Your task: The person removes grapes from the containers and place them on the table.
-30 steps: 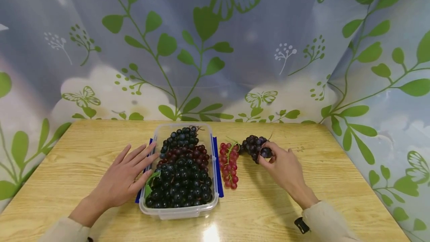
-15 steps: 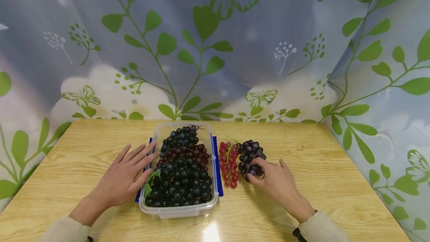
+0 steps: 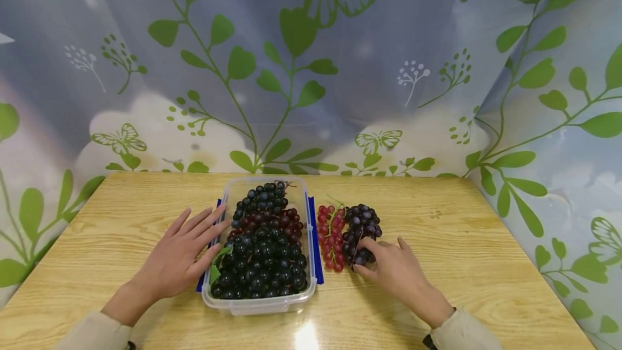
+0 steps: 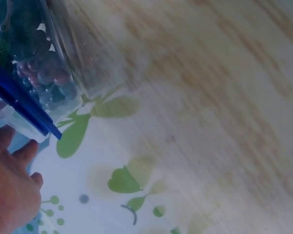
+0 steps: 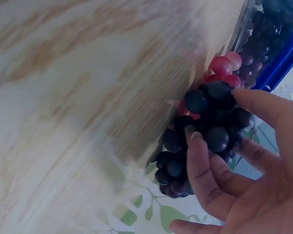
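Note:
My right hand (image 3: 396, 271) pinches the lower end of a dark purple bunch of grapes (image 3: 359, 217) with thumb and fingers. In the right wrist view, the fingers curl about the dark grapes (image 5: 217, 139). Directly left of that bunch lies a slimmer red bunch of grapes (image 3: 331, 239) with a green stem. My left hand (image 3: 170, 258) has its fingers spread straight, fingertips at the left rim of a clear plastic container (image 3: 259, 305) with blue side clips. Black grapes (image 3: 262, 266) and dark red grapes (image 3: 291, 226) fill the container, along with a green leaf (image 3: 215, 275).
The wooden table (image 3: 457, 247) extends to both sides of the container. Behind it hangs a curtain (image 3: 350, 91) printed with leaves and butterflies. A blue clip (image 3: 316, 242) sticks out from the container's right side, beside the red grapes.
My right hand has moved left and toward me with the dark bunch, which now lies lengthwise alongside the red bunch. The left hand and the container have stayed put.

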### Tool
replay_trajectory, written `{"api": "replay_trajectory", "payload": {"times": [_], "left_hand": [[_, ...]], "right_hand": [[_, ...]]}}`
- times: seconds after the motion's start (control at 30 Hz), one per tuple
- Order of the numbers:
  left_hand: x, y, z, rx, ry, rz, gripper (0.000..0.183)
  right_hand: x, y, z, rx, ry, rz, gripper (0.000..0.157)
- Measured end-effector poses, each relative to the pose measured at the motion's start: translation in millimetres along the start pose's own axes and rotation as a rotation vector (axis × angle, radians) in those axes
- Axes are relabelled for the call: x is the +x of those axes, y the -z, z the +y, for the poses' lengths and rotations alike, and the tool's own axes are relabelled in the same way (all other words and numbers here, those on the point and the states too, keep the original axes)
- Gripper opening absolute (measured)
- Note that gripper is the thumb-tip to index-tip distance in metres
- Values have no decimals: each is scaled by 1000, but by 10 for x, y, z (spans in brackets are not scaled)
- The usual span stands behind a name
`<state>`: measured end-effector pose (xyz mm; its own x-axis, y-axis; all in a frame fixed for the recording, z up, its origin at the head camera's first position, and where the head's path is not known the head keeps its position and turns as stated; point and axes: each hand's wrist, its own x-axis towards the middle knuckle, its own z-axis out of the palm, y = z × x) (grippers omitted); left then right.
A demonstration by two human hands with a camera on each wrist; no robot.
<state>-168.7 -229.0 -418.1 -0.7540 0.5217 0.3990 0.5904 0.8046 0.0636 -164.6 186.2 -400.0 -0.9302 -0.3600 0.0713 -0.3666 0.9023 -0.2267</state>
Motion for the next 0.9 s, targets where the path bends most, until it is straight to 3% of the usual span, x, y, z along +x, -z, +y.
{"api": "replay_trajectory", "payload": {"times": [0.5,0.9], "left_hand": [[-7,-3,-4,-8,0,2,46],[-10,12,7,-14,8,-10,45]], "right_hand": [[-76,135,-17,24,-22,-129,41],[-68,217,8,79,-68,-112,32]]}}
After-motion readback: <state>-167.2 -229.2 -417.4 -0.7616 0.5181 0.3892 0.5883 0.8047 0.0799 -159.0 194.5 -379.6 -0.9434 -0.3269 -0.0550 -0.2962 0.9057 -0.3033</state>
